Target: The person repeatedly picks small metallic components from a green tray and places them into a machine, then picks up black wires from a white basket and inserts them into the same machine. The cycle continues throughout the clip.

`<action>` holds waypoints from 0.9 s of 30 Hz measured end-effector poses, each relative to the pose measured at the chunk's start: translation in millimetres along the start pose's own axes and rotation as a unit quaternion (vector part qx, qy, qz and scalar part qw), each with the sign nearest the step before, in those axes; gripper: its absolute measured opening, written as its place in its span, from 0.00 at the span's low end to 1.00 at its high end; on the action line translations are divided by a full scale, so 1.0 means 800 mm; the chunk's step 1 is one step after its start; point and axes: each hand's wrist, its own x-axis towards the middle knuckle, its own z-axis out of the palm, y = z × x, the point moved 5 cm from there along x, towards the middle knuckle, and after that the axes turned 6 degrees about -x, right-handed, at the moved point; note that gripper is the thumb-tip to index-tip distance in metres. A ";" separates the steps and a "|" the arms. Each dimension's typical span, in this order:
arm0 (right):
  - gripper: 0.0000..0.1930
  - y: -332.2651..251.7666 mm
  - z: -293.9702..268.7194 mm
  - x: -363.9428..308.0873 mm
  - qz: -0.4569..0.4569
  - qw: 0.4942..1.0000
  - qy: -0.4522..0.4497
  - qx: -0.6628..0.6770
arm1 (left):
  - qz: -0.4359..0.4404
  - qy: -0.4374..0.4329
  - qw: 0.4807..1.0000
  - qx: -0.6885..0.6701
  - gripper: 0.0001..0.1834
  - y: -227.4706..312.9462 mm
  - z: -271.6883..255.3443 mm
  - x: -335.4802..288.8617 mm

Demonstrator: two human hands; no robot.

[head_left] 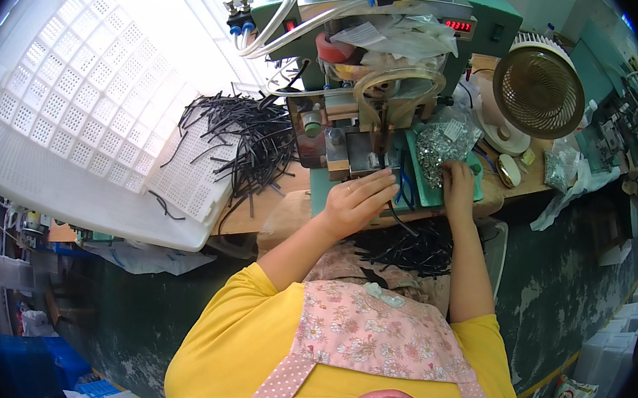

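My left hand point(357, 201) is at the front of a green bench press point(359, 150), its fingers held together near the metal tooling. From beneath those fingers a thin black strip point(404, 221) sticks out towards me. My right hand point(457, 186) reaches into a green tray point(432, 198), fingertips bent down at the edge of a heap of small shiny metal parts point(432, 155). Whatever is between the right fingertips is too small to make out. A blue-handled tool point(406, 186) lies between the press and the tray. More black strips point(418, 250) lie below my hands, over my lap.
To the left, a large white plastic basket point(67, 75) leans beside a heap of black strips point(263, 143) on the wooden table. A round fan point(538, 94) stands at the right, with a small round gold-rimmed object point(508, 171) near its base. Hoses point(275, 23) hang around the press.
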 end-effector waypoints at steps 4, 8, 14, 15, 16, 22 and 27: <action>0.14 -0.012 0.010 0.012 0.016 1.000 0.021 -0.011 | -0.082 0.105 0.978 0.161 0.09 -0.047 -0.057 -0.036; 0.12 -0.034 0.005 0.012 -0.025 0.991 0.097 -0.087 | -0.298 0.007 0.921 0.250 0.08 -0.182 -0.116 -0.089; 0.11 -0.031 0.001 0.010 -0.022 0.994 0.081 -0.072 | -0.256 -0.184 0.849 0.425 0.07 -0.251 -0.104 -0.134; 0.11 -0.030 0.000 0.010 -0.021 0.994 0.091 -0.057 | -0.269 -0.157 0.856 0.413 0.06 -0.248 -0.106 -0.132; 0.11 -0.030 -0.002 0.009 -0.027 0.993 0.106 -0.042 | -0.274 -0.135 0.851 0.427 0.06 -0.243 -0.110 -0.126; 0.10 -0.033 -0.006 0.009 -0.025 0.993 0.118 0.003 | -0.461 0.016 0.872 0.164 0.10 -0.207 -0.147 -0.105; 0.10 -0.034 -0.010 0.009 -0.015 0.993 0.110 0.024 | -0.464 0.113 0.873 0.101 0.11 -0.164 -0.152 -0.108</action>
